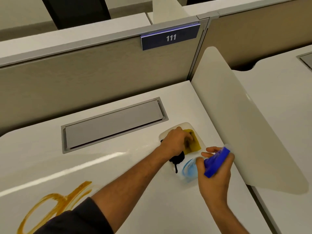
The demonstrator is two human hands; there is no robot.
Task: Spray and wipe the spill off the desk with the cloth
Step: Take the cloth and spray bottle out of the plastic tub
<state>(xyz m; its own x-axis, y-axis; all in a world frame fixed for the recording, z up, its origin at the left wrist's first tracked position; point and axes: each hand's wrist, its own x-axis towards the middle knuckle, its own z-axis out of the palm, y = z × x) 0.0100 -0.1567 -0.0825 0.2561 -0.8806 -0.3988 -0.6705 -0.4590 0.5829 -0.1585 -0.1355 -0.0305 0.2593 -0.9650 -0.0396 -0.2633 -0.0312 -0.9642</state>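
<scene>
Spill [55, 201] sits at the near left of the desk [135, 200], a looping amber smear, partly hidden under the left sleeve. Nothing has touched it yet, by the look of it. Both hands are well off to the right, over a white tray [163, 135] by the divider [236, 124]. The left hand [175, 141] is curled down onto a yellow cloth [194, 142] in the tray, fingers closed on it, though whether it's lifted I can't tell. The right hand [216, 173] is wrapped around something bright blue [217, 162], blurred, fingers pressed on it; could be a second cloth or a sponge. Between the hands lies the spray bottle [185, 166], on its side, black trigger head toward the left hand, clear body toward the right.

So the coming move runs leftward and toward the person: the spill lies across the desk from both grips. The left hand is the nearer one, its forearm already crossing above the smear.
</scene>
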